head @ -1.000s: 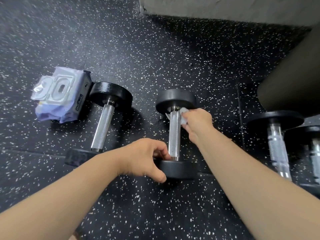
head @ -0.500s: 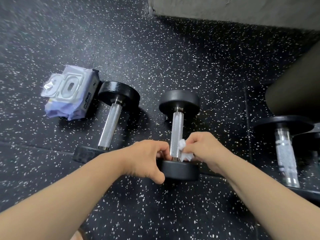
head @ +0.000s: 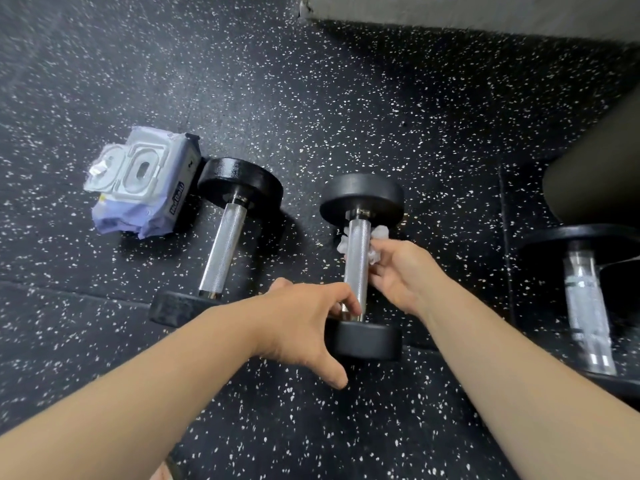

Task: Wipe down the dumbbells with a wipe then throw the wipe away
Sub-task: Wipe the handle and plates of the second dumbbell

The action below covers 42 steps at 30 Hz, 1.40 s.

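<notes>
A black dumbbell point(head: 360, 258) with a knurled steel handle lies on the speckled floor in the middle. My right hand point(head: 401, 275) holds a crumpled white wipe point(head: 379, 235) wrapped round the upper part of that handle, with bits of wipe showing on both sides. My left hand point(head: 304, 323) grips the near black head of the same dumbbell point(head: 367, 341), fingers curled over its top edge by the handle's base. A second dumbbell point(head: 225, 251) lies to the left, untouched.
A lilac pack of wipes point(head: 142, 192) with its lid flipped open lies left of the second dumbbell. More dumbbells point(head: 585, 306) rest at the right edge under a dark padded roller point(head: 595, 171). A grey wall base point(head: 450, 12) runs along the top.
My right hand slid the wipe from the handle's top down to its base, and now it is back up near the far head. My left hand stayed on the near head.
</notes>
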Tool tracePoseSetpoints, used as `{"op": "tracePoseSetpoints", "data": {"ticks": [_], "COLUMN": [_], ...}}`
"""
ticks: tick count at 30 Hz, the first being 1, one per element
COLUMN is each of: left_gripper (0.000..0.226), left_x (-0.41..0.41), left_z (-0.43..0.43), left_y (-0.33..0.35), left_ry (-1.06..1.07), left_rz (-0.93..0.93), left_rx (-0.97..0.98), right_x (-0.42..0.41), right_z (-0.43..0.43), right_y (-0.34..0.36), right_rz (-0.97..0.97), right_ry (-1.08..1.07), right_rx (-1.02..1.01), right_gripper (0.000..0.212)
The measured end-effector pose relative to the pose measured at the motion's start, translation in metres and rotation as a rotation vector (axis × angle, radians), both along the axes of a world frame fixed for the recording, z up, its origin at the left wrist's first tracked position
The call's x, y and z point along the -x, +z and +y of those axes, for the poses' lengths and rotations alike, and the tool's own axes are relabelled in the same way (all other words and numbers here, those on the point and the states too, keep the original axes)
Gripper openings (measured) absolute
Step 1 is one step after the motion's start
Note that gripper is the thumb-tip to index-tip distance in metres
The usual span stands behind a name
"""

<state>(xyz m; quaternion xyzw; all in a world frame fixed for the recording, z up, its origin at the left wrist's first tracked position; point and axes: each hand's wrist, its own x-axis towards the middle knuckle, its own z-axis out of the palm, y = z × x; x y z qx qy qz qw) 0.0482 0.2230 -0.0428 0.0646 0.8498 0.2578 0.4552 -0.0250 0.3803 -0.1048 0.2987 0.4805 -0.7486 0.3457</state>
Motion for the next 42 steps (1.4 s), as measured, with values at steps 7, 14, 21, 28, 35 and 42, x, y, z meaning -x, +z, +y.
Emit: {"op": "tracePoseSetpoints", "data": {"ticks": [7,14,21,28,35,42], "left_gripper": [0.093,0.051,0.052,0.061,0.059,0.013], "left_x": [0.004,0.002,0.005,0.007,0.006,0.019], "left_z": [-0.006,-0.010,-0.016,-0.016,-0.030,-0.018], "left_y": [-0.003,-0.005,-0.011,-0.015,-0.024,-0.034], "left_ry": [0.402,0.539,0.624,0.772,0.754,0.839], "left_rz": [-0.065,-0.129,-0.124,-0.045,-0.041,0.096], "left_rx": [-0.239,-0.435,-0.455,-0.416,-0.345,-0.214], "right_x": [0.009,-0.031,0.013,-0.002,-0.035,-0.040], "right_z": [-0.006,0.015,-0.018,-0.031,-0.013,-0.020], "right_y": [0.007,0.014,0.007,0.004,0.008,0.009], "right_rz": [0.095,0.107,0.061,0.106,0.274,0.193], "right_ry": [-0.010,0.609,0.145,0.156,0.748,0.599], "right_rx": [-0.188,-0.450,-0.344,-0.172,-0.404,-0.330], "right_gripper": [0.024,0.017,0.012,0.026,0.027,0.023]}}
